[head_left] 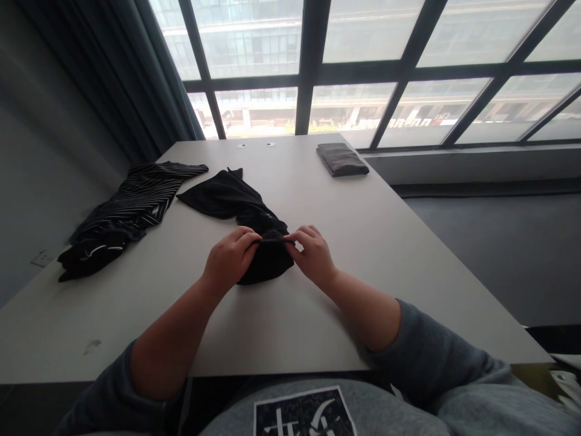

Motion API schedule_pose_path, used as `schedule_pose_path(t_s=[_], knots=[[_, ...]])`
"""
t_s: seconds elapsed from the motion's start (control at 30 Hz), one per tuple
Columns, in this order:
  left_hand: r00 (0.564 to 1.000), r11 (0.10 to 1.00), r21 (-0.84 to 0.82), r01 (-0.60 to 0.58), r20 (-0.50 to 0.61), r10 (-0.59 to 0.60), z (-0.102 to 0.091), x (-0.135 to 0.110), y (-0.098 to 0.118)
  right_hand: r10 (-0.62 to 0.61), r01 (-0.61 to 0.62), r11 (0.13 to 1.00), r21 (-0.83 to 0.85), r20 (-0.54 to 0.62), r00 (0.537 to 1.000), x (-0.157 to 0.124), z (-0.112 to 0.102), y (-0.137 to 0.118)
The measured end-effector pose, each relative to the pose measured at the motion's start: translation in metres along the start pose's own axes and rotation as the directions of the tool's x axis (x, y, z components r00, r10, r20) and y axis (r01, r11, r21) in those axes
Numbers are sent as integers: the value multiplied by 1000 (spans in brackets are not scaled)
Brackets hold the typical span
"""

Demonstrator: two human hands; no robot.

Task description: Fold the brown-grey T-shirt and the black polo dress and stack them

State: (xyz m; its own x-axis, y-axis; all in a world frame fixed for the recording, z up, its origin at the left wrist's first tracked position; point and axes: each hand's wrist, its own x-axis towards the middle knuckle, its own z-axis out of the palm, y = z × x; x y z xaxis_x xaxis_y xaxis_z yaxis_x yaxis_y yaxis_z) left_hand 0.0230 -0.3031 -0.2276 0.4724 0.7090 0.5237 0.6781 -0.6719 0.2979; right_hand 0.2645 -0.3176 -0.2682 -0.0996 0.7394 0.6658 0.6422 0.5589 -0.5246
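Observation:
A black garment (229, 197) lies crumpled across the middle of the white table (372, 242), its near end bunched up between my hands. My left hand (229, 257) pinches that near edge from the left, fingers closed on the cloth. My right hand (313, 254) grips the same edge from the right, fingers curled onto the fabric. Both hands hold the edge slightly raised off the tabletop. The far part of the garment spreads away toward the window.
A black-and-white striped garment (127, 209) lies heaped at the table's left side. A folded dark cloth (341, 159) sits at the far edge by the window. Dark curtains hang at the left. The table's right edge drops to grey floor.

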Motion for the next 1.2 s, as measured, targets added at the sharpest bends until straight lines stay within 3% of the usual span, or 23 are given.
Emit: schedule_pose_path(t_s=[0.3, 0.47, 0.57, 0.73, 0.83, 0.9, 0.97, 1.03, 1.1, 1.2], knots=[[986, 963, 228, 145, -113, -122, -6, 1, -5, -84, 80, 996, -45, -114, 990, 3, -7, -3], [980, 970, 172, 173, -132, -151, -7, 0, -7, -36, 34, 999, -20, -105, 994, 5, -6, 6], [985, 991, 79, 109, -146, -96, -7, 0, -4, -47, 42, 995, -88, -59, 997, 5, -5, 3], [982, 987, -65, -145, -130, 136, 0, 0, 11, -178, 190, 957, -217, 72, 981, 0, -5, -20], [980, 975, -143, -171, -131, 153, 7, -2, 16, -232, 250, 948, -194, 115, 966, -2, -6, -24], [993, 986, -144, -86, -89, 73, 11, -3, 16, -231, 246, 955, -168, 104, 967, -2, -7, -19], [994, 988, -118, 104, 30, -101, 11, -2, 11, -219, 228, 963, -142, 80, 973, 0, -9, -12], [937, 943, -119, 312, 201, -285, 9, -1, 6, -198, 203, 971, -128, 54, 979, 2, -12, -6], [870, 876, -171, 450, 304, -388, 6, 0, 1, -173, 176, 976, -125, 37, 984, 3, -14, -2], [854, 803, -298, 516, 257, -453, 3, 2, -2, -142, 144, 983, -117, 25, 990, 4, -15, -2]])
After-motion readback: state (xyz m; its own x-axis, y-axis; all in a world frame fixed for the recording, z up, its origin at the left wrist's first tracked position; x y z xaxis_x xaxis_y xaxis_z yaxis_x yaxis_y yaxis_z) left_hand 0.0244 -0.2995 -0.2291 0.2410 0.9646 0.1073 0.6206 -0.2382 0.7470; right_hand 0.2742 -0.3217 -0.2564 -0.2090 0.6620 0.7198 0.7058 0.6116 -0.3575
